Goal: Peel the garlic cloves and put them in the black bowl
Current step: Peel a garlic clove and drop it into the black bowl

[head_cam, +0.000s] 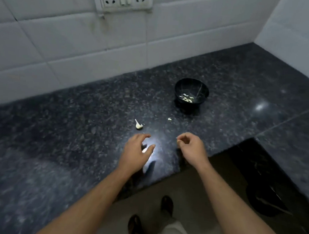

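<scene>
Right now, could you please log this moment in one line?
left hand open | right hand pinching garlic bit | black bowl holds cloves

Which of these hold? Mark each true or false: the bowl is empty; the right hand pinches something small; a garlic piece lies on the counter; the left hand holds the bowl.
1. The black bowl is empty. False: pale garlic cloves lie in it.
2. The right hand pinches something small. True: a small pale bit shows at its fingertips.
3. A garlic piece lies on the counter. True.
4. The left hand holds the bowl. False: it hovers open above the counter, well apart from the bowl.
</scene>
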